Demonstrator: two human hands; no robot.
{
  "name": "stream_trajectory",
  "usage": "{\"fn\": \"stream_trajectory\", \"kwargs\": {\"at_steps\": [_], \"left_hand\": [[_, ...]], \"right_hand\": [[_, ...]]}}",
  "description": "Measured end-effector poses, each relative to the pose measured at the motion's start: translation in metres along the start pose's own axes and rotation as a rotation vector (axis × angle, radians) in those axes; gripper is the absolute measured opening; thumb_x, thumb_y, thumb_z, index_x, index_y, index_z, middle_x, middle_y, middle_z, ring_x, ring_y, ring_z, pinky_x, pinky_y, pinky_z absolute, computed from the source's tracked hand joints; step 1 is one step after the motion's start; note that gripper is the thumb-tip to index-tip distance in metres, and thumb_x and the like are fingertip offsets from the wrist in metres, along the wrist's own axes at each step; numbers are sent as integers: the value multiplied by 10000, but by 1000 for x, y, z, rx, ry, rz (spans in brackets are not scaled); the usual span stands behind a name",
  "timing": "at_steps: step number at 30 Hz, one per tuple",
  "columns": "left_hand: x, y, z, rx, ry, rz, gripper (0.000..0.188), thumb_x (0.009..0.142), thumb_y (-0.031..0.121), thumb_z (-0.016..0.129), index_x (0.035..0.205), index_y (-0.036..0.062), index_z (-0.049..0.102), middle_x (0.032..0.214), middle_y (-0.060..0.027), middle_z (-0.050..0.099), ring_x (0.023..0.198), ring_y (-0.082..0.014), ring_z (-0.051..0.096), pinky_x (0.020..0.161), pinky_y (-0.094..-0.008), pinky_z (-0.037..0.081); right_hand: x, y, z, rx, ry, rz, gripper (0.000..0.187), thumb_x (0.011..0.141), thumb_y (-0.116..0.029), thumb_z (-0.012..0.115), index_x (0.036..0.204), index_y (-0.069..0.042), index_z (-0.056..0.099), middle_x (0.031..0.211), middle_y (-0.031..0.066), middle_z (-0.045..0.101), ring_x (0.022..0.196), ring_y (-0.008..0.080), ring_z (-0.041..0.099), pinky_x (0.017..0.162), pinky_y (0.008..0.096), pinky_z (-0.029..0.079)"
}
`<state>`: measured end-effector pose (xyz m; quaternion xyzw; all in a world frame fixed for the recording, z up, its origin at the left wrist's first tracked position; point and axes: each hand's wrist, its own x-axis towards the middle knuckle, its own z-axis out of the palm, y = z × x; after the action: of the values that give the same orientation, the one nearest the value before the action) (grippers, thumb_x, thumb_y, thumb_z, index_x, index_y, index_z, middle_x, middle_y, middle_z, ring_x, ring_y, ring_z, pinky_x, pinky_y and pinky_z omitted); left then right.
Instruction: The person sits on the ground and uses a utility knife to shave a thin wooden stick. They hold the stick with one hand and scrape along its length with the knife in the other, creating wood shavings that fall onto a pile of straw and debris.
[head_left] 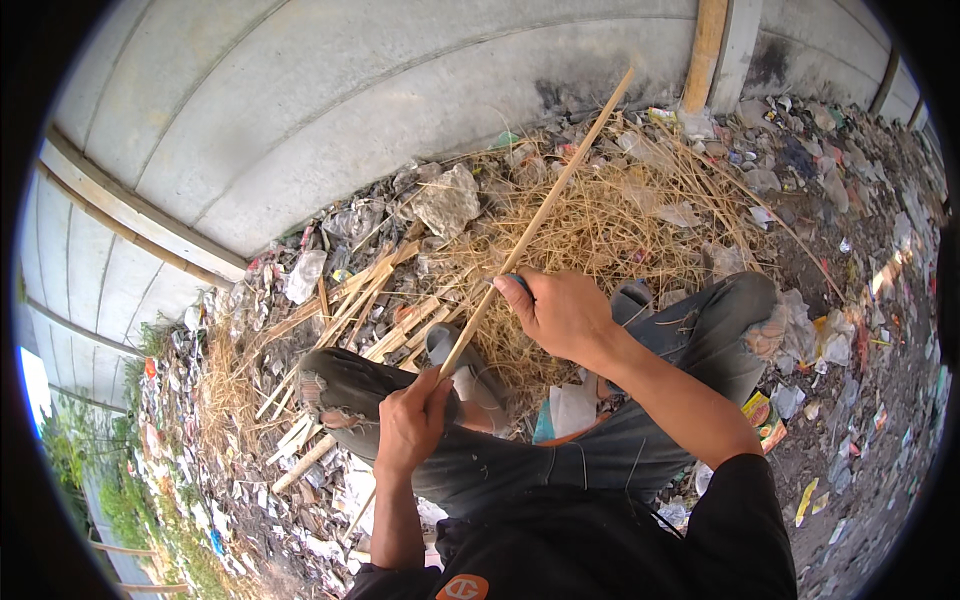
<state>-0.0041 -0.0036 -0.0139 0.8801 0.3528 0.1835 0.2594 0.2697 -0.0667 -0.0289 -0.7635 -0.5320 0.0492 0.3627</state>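
A long, pale bamboo strip (567,183) runs diagonally from my lap up toward the wall. My left hand (411,420) is closed round its lower part, beside my left knee. Farther up the strip, my right hand (566,312) is closed, its thumb at the strip. From that fist a small dark, blue-green piece (519,283) shows, like the end of a tool handle; the rest is hidden by the fingers. Curly straw-coloured shavings (640,215) lie in a heap beyond my hands. Split bamboo pieces (405,325) are piled ahead of my left knee.
I sit with bent legs in torn dark trousers (690,340). A grey panel wall (400,100) with posts (705,55) stands close in front and to the left. A pale rock-like lump (448,200) lies by it. Scattered litter (850,330) covers the ground around me.
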Motion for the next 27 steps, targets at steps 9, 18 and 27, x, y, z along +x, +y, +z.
{"fn": "stream_trajectory", "kwargs": {"at_steps": [9, 18, 27], "left_hand": [[3, 0, 12, -48, 23, -5, 184, 998, 109, 699, 1161, 32, 733, 721, -207, 646, 620, -370, 670, 582, -403, 504], [0, -7, 10, -60, 23, -54, 185, 1003, 103, 692, 1160, 22, 747, 641, -174, 601, 548, -295, 621, 563, -363, 478], [10, -1, 16, -166, 60, -68, 181, 1020, 110, 673, 1156, 16, 749, 595, -126, 530, 504, -190, 522, 534, -337, 433]], "right_hand": [[15, 14, -5, 24, 35, 16, 621, 1139, -488, 379, 934, -31, 746, 594, 181, 636, 569, 411, 663, 520, 501, 532], [32, 15, -13, 228, 9, 203, 626, 1122, -532, 393, 921, -54, 744, 651, 201, 673, 619, 433, 686, 564, 540, 543], [16, -10, 6, 270, -120, 93, 606, 1113, -532, 421, 907, -64, 746, 637, 197, 660, 625, 441, 682, 551, 533, 531]]}}
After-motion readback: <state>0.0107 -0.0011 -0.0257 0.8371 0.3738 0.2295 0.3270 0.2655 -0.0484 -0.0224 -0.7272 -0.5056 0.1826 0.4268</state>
